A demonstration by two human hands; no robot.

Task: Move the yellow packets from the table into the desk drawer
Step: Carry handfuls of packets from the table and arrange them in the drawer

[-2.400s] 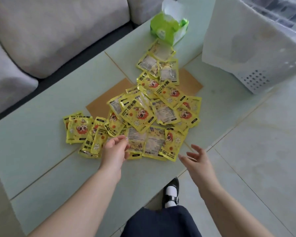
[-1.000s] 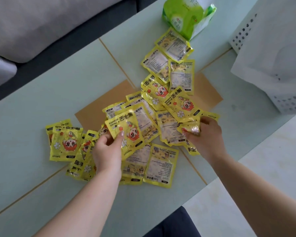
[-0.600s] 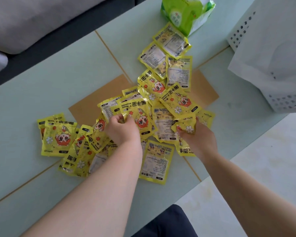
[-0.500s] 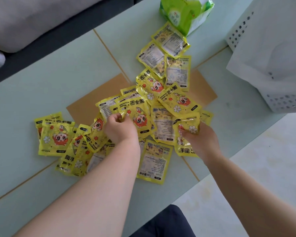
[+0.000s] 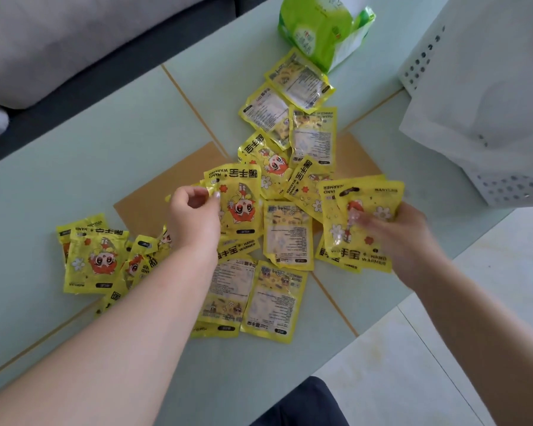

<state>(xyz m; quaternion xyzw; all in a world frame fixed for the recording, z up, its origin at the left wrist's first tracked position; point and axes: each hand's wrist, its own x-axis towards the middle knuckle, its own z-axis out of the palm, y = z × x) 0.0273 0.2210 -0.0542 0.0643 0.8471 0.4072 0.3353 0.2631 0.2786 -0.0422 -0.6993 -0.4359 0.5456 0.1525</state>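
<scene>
Several yellow hand-warmer packets lie scattered over the pale green table. My left hand pinches the left edge of one packet with a red cartoon figure, lifted a little over the pile's middle. My right hand grips a small stack of packets at the pile's right side, raised off the table. More packets lie at the left and toward the back. No drawer is in view.
A green tissue pack stands at the far end of the table. A white perforated basket sits at the right. A brown card lies under the pile. A grey sofa runs behind the table; tiled floor shows at lower right.
My right hand has lifted its stack of packets higher and to the right. My left hand has raised the cartoon-figure packet off the pile.
</scene>
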